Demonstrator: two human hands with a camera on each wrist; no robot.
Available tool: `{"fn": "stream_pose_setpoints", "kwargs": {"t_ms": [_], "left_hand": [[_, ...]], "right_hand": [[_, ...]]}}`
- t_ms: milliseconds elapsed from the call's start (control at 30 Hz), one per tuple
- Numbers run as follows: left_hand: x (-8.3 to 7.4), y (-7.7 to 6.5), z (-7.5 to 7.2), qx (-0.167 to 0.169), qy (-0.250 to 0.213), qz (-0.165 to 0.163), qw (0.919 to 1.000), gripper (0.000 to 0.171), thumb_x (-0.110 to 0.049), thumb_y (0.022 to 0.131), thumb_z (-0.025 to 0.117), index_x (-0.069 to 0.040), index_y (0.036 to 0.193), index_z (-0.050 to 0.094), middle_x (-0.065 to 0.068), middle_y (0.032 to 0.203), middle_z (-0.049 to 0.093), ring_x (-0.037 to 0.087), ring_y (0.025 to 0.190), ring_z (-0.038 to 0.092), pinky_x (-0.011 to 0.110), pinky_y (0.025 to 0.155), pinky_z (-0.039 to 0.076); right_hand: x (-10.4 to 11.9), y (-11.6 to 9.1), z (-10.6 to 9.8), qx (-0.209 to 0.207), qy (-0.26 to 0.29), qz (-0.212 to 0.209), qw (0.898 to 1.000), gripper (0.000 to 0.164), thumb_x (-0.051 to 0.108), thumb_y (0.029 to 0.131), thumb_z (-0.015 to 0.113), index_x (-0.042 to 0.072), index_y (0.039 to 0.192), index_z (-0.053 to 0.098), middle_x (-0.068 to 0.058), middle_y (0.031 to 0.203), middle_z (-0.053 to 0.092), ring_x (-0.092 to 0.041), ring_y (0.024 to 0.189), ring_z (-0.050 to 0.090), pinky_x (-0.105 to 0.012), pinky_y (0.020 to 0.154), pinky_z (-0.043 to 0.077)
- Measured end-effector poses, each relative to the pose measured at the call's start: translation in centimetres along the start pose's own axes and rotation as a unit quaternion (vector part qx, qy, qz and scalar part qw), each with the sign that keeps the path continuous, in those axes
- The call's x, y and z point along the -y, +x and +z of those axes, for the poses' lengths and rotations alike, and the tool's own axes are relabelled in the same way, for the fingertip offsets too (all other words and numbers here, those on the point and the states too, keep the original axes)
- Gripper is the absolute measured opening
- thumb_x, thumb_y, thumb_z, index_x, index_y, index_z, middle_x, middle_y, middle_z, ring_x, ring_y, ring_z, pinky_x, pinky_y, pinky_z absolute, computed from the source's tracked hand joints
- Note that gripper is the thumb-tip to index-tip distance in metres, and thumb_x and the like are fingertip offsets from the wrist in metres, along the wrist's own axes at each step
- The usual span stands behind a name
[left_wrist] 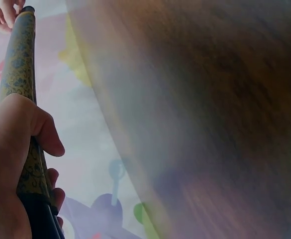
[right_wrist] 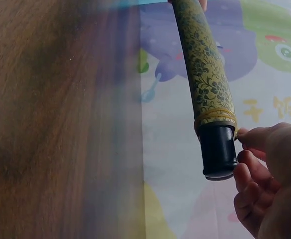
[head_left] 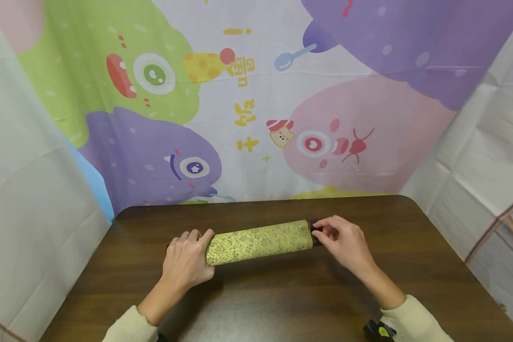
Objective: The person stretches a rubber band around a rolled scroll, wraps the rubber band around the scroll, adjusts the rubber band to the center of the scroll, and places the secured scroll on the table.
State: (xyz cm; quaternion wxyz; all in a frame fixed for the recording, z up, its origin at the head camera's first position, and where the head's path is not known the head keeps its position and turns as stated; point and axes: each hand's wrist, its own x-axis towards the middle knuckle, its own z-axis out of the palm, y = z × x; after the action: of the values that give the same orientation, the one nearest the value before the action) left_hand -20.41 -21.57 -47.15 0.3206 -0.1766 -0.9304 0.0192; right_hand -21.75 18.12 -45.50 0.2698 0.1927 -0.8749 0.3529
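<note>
A rolled scroll (head_left: 260, 242) covered in yellow cloth with a dark floral pattern is held above the table, its right end slightly higher in the head view. My left hand (head_left: 189, 258) grips it around its left end; in the left wrist view that hand's thumb (left_wrist: 49, 137) lies over the roll. At the other end, a black end cap (right_wrist: 219, 152) sticks out past the cloth. A thin yellow cord (right_wrist: 216, 114) is wound around the roll beside this cap. My right hand (head_left: 344, 242) pinches the cord between thumb and index finger, with its other fingers curled near the cap.
Beneath the hands is a dark brown wooden table (head_left: 256, 304) with rounded far corners. A cartoon-printed curtain (head_left: 248, 175) hangs behind it, and pale cloth sheets (head_left: 30, 190) stand at both sides.
</note>
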Motion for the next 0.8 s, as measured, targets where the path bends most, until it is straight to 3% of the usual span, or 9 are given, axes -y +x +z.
{"fn": "stream_pose_setpoints", "kwargs": {"t_ms": [300, 800], "left_hand": [[-0.3, 0.0, -0.2, -0.012, 0.006, 0.026, 0.9996, 0.060, -0.012, 0.053, 0.071, -0.016, 0.113, 0.071, 0.009, 0.083, 0.071, 0.031, 0.066, 0.061, 0.042, 0.056, 0.050], [-0.3, 0.0, 0.0, -0.037, 0.014, 0.060, 0.9974, 0.058, -0.017, 0.053, 0.074, -0.017, 0.110, 0.072, 0.007, 0.081, 0.068, 0.028, 0.067, 0.062, 0.039, 0.054, 0.047]], "right_hand": [[-0.5, 0.0, 0.0, 0.012, -0.030, -0.016, 0.999, 0.019, -0.001, 0.085, 0.092, 0.015, 0.095, 0.087, 0.008, 0.079, 0.067, 0.001, 0.067, 0.057, -0.023, 0.062, 0.049], [-1.2, -0.6, -0.3, 0.026, -0.032, -0.027, 0.999, 0.018, 0.003, 0.085, 0.094, 0.014, 0.098, 0.089, 0.011, 0.078, 0.065, 0.004, 0.068, 0.053, -0.022, 0.061, 0.045]]}}
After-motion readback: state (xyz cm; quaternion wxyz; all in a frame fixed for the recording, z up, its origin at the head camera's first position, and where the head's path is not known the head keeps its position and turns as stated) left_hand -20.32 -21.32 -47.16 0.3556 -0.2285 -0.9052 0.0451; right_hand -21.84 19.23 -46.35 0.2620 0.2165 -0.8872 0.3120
